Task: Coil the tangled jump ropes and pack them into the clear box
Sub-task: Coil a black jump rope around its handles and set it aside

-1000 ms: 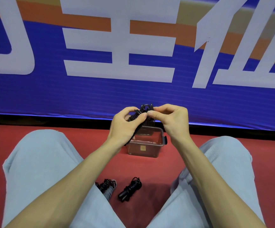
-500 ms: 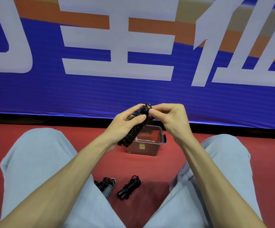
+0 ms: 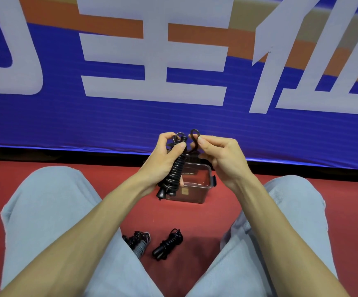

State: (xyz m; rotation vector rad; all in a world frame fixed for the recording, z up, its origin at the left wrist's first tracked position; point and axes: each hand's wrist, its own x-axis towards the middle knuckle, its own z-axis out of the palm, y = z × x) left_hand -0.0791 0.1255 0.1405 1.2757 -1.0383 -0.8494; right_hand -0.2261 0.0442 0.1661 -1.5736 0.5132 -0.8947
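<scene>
Left hand [image 3: 163, 161]: fingers curled round a black jump rope [image 3: 175, 170] wound into a tight spiral bundle, thumb pressed on the upper turns. Bundle held roughly upright, slightly tilted, handle ends projecting below the palm.

Right hand [image 3: 223, 159]: thumb and forefinger pinched on a small free loop [image 3: 193, 132] at the top end of the same rope, remaining fingers loosely curled with nothing else in them. Loop raised just above the fingertips and joined to the bundle by a short run of cord between the two hands. Hands close together, not touching.

Clear box [image 3: 197, 187]: on the red floor [image 3: 184, 219], directly behind and below the held bundle, open at the top. Black latch [image 3: 214, 181] on its right-hand end, small square label on the near wall. Lower end of the bundle overlapping the left part of the box in view; contact not determinable. Contents not determinable through the tinted wall.

Nearer the body, between the knees: second black rope [image 3: 167, 245], coiled, flat on the floor. Just left of it, a black-and-grey rope [image 3: 139, 243], also bundled, partly hidden by the left trouser leg [image 3: 51, 211]. Both well apart from the box.

Light grey trousers on both legs, one either side of the floor strip. Beyond the box: a black strip along the floor edge, then a blue banner [image 3: 109, 125] with large white characters and an orange band.
</scene>
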